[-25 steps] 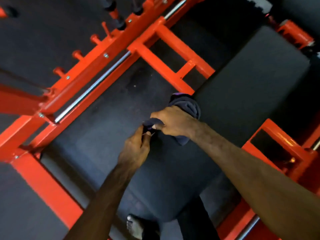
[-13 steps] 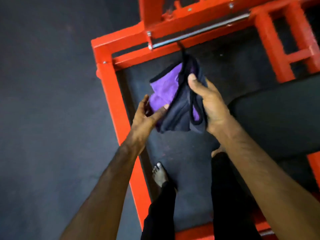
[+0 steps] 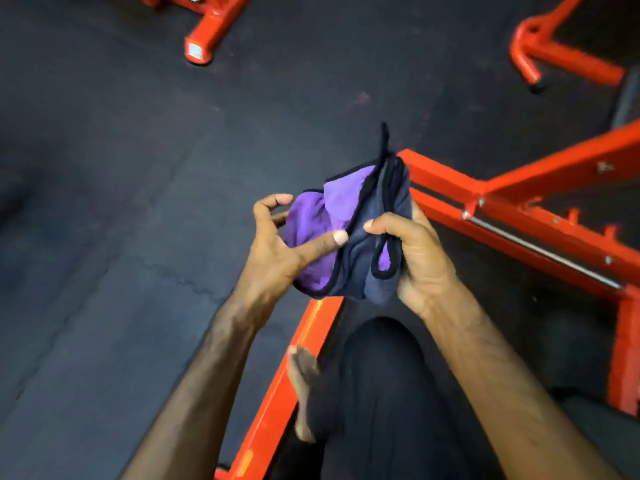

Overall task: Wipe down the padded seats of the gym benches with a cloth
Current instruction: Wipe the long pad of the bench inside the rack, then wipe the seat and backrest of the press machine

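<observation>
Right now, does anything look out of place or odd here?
Nothing damaged or spilled. The cloth is bunched between both hands in mid-air, touching no seat pad; a bare foot rests by the orange frame.

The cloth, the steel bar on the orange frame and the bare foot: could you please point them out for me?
cloth (image 3: 360, 244): head view, grey fold at its middle.
steel bar (image 3: 540, 251): head view, mid-length of the rod.
bare foot (image 3: 303, 382): head view, its upper side.

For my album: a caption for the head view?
Both hands hold a folded purple-and-grey cloth above an orange gym frame.
</observation>
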